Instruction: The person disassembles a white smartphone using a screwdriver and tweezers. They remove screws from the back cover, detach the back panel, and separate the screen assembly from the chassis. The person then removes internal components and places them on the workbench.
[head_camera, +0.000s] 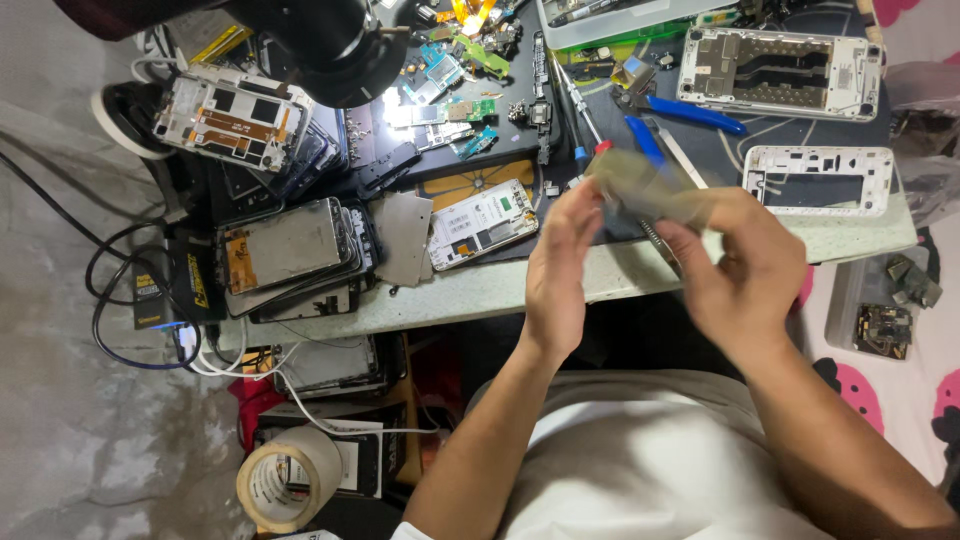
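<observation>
Both hands raised over bench edge. Left hand (556, 262) and right hand (742, 262) pinch blurred greyish plate (645, 188) between them, fingers closed on its ends. White frame (818, 180) just beyond; tape roll (290, 478) on floor.

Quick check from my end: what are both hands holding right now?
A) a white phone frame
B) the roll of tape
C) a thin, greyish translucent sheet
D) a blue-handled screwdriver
C: the left hand and right hand pinch a thin greyish sheet between them above the bench edge; it is motion-blurred.
</observation>
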